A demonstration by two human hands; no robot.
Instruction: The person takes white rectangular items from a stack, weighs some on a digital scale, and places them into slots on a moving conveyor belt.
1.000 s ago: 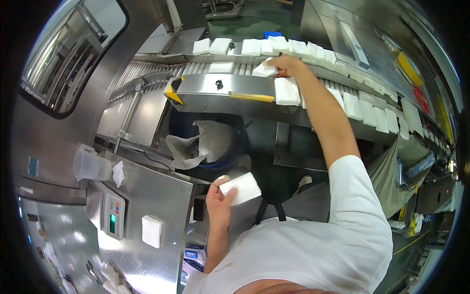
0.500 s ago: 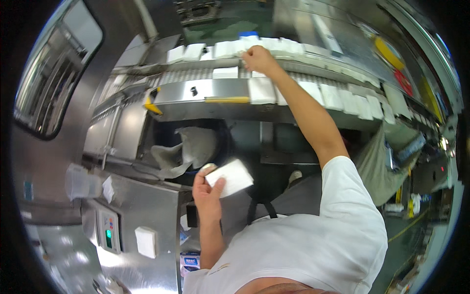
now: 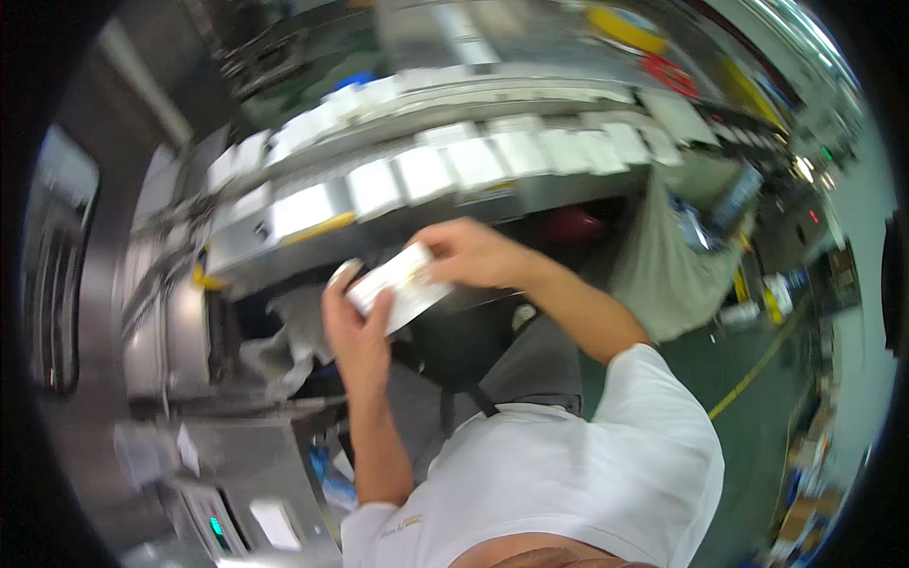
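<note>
My left hand (image 3: 358, 327) grips a small white rectangular stack of what look like folded sheets (image 3: 405, 305), thumb on its face and fingers behind. My right hand (image 3: 473, 254) meets the stack's upper right corner with bent, pinched fingertips. A small pale yellowish patch shows at those fingertips, too blurred to make out. Both hands are in front of my waist, on the near side of a steel conveyor. Along its near ledge stands a row of similar white stacks (image 3: 425, 173), with more white stacks (image 3: 312, 128) on the far ledge.
At lower left, a steel cabinet (image 3: 251, 445) carries a scale with a green display (image 3: 216, 530) and another white stack (image 3: 275, 523). A grey cloth (image 3: 298, 327) hangs below the conveyor's left part. A draped pale green cloth (image 3: 649, 270) is at right. Yellow tape (image 3: 625, 30) lies beyond.
My right hand has come back from the far ledge to the stack in my left hand. The near-ledge stacks have shifted left along the conveyor. The head view has turned.
</note>
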